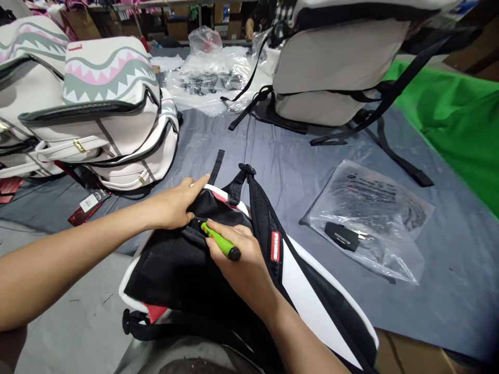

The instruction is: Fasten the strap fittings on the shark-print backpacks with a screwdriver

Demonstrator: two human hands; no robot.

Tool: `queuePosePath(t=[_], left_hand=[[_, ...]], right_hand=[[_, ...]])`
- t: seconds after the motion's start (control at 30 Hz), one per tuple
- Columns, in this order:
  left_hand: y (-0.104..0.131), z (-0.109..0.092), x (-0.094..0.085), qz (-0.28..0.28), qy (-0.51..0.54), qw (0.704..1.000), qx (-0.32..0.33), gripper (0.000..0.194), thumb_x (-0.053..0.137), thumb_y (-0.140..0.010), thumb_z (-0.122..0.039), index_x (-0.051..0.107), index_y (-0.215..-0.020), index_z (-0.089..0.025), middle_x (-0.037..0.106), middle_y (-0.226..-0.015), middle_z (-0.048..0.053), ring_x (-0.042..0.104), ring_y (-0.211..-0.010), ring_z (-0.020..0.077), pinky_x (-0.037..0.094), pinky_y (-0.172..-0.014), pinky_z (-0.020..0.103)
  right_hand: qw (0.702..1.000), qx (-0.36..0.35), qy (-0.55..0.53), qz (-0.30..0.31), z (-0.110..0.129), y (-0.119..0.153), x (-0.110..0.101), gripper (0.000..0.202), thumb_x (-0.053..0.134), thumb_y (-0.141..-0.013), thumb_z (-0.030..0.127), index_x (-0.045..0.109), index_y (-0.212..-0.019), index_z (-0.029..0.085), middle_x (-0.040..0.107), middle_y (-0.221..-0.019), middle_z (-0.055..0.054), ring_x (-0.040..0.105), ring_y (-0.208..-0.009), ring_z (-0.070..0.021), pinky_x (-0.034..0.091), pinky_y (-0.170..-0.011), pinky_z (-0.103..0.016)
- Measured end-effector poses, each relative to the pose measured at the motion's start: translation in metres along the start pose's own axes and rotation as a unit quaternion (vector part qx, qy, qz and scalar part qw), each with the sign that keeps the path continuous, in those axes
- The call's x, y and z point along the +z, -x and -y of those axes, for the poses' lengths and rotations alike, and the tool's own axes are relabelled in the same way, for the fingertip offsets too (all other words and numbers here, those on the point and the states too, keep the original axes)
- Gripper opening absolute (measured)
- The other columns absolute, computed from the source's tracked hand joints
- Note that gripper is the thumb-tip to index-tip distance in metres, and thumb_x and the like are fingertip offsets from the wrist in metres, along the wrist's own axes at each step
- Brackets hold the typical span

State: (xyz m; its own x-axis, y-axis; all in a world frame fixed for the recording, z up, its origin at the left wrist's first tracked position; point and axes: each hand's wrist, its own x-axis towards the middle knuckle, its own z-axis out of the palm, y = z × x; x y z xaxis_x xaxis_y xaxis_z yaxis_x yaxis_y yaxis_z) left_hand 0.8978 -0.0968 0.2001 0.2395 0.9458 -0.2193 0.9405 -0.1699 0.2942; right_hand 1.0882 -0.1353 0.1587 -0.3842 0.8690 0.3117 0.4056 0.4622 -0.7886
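Observation:
A black backpack [167, 270] with white piping and red patches lies across my lap and the table edge, its back panel and straps facing up. My left hand [175, 205] grips its far edge, with the thumb pressed on the black fabric. In my right hand [237, 254] is a bright green marker [218, 240] with a black end. Its tip points at the panel close to my left thumb; the exact contact spot is too small to make out. A shoulder strap with a red label [275, 246] runs beside my right hand.
Cream backpacks [113, 104] with a shark-teeth pattern are piled at the left, a hang tag [91, 203] beneath. Another backpack [335, 57] with loose straps stands back right. A clear plastic bag [370, 218] lies on the grey cloth. Behind are plastic-wrapped items [214, 72] and another person's hand [249, 30].

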Motion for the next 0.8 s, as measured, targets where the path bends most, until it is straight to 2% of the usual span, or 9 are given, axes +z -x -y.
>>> queuePosePath(t=[0.17,0.3,0.43,0.57,0.7,0.8], left_hand=[[-0.005,0.008,0.004,-0.036,0.010,0.999,0.009,0.093,0.063,-0.078,-0.023,0.013,-0.156,-0.029,0.049,-0.137,0.010,0.054,-0.125,0.0285,0.044,-0.102,0.037],[-0.009,0.014,0.007,-0.053,0.025,0.998,0.015,0.094,0.068,-0.074,-0.026,0.019,-0.155,-0.028,0.046,-0.146,0.011,0.048,-0.133,0.0297,0.041,-0.107,0.038],[-0.010,0.017,0.008,-0.063,0.035,0.997,0.006,0.096,0.069,-0.073,-0.028,0.021,-0.155,-0.026,0.040,-0.154,0.010,0.043,-0.138,0.0296,0.038,-0.111,0.039],[-0.008,0.017,0.010,-0.070,0.047,0.996,-0.018,0.096,0.070,-0.072,-0.029,0.021,-0.155,-0.024,0.037,-0.156,0.010,0.040,-0.141,0.0286,0.037,-0.113,0.039],[-0.005,0.018,0.013,-0.076,0.054,0.995,-0.030,0.095,0.067,-0.075,-0.032,0.019,-0.156,-0.025,0.038,-0.156,0.009,0.041,-0.140,0.0272,0.037,-0.113,0.038],[-0.004,0.017,0.013,-0.067,0.047,0.996,-0.036,0.094,0.066,-0.076,-0.033,0.018,-0.156,-0.025,0.039,-0.156,0.009,0.042,-0.140,0.0276,0.038,-0.112,0.039]], right_hand=[[1.000,0.005,0.001,0.025,0.001,-0.003,0.004,0.028,0.068,-0.082,0.013,0.074,-0.106,0.026,0.077,-0.104,0.001,0.070,-0.092,-0.0181,0.042,-0.088,-0.034],[1.000,-0.015,0.012,0.015,-0.001,-0.003,0.002,0.029,0.066,-0.084,0.012,0.073,-0.109,0.024,0.076,-0.108,0.000,0.070,-0.095,-0.0181,0.040,-0.091,-0.035],[0.999,-0.007,0.000,0.033,-0.002,-0.001,0.002,0.029,0.066,-0.084,0.013,0.073,-0.110,0.026,0.075,-0.110,0.000,0.070,-0.096,-0.0182,0.040,-0.089,-0.034],[1.000,-0.016,0.002,0.012,-0.001,-0.003,0.004,0.029,0.065,-0.084,0.013,0.072,-0.111,0.023,0.075,-0.112,-0.001,0.069,-0.098,-0.0180,0.039,-0.093,-0.034],[0.999,0.017,-0.010,0.044,0.001,-0.005,0.003,0.029,0.066,-0.083,0.015,0.074,-0.108,0.027,0.077,-0.103,0.001,0.069,-0.092,-0.0174,0.043,-0.088,-0.033],[1.000,0.016,-0.006,0.020,0.000,-0.005,0.004,0.030,0.065,-0.083,0.015,0.074,-0.109,0.026,0.076,-0.107,0.000,0.069,-0.093,-0.0184,0.043,-0.091,-0.035]])
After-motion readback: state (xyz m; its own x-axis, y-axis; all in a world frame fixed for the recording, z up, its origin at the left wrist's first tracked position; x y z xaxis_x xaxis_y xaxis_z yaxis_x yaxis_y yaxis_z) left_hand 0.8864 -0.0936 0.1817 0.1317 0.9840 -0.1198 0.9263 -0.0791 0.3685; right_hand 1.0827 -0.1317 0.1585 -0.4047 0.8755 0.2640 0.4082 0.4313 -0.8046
